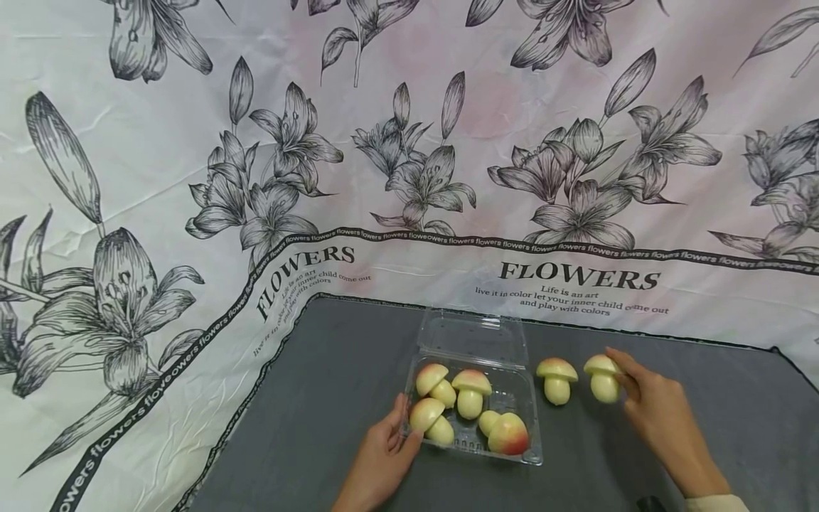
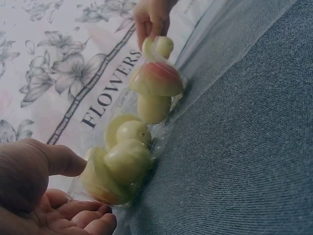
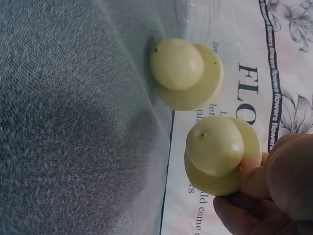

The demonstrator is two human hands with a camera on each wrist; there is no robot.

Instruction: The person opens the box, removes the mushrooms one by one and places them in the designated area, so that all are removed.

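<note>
My right hand (image 1: 662,412) pinches a toy mushroom (image 1: 603,379) by its cap, with a pale yellow stem and a reddish tint on top. Its stem end (image 3: 215,146) faces the right wrist camera. Just left of it, a second mushroom (image 1: 557,381) stands on the grey cloth, apart from the hand. My left hand (image 1: 382,455) grips the left side of a clear plastic box (image 1: 536,452), thumb at the rim and fingers outside. Several like mushrooms lie in the box, among them an upright one (image 1: 471,393) and one with its red cap (image 1: 510,434) toward me.
The box's hinged clear lid (image 1: 470,340) stands raised at the back. Beyond the grey cloth (image 1: 320,398) hangs a white flower-printed sheet (image 1: 435,270). A small dark object (image 1: 651,503) shows at the bottom edge, near the right sleeve (image 1: 716,503).
</note>
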